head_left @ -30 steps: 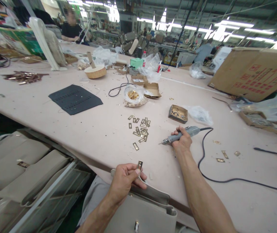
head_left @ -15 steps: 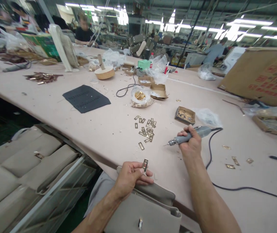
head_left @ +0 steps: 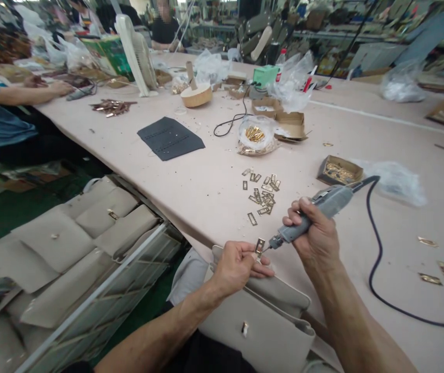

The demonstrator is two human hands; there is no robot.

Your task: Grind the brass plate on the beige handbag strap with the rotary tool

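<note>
Fluorescent-lit and crowded with benches, the handbag workshop stretched away behind a long pale worktable [head_left: 190, 176] strewn with hardware. At its near edge, the worker's left hand [head_left: 237, 264] pinched a small brass plate [head_left: 259, 245] upright between thumb and fingertips, while the right hand [head_left: 315, 235] was clamped around a grey corded electric screwdriver [head_left: 315, 212], its bit touching the plate's right edge. A beige handbag [head_left: 260, 321] lay in the worker's lap, just below both hands, with a small metal fitting on its front face.

Judging by the layout, the job looked only partly done: a loose cluster of similar brass plates [head_left: 262, 194] waited on the table just beyond the hands, and a few more plates [head_left: 435, 264] lay well apart at the near right, beside the tool's black cable [head_left: 377, 280]. Whether those were finished could not be told. A small cardboard box of fittings [head_left: 338, 171] sat farther right, a plastic bag of gold hardware [head_left: 256, 137] farther back, and a dark leather panel [head_left: 170, 137] to the left. Beige bags [head_left: 70, 233] were stacked below the table's left side. At the far left, a co-worker's arm [head_left: 31, 93] in a blue sleeve rested on the table.
</note>
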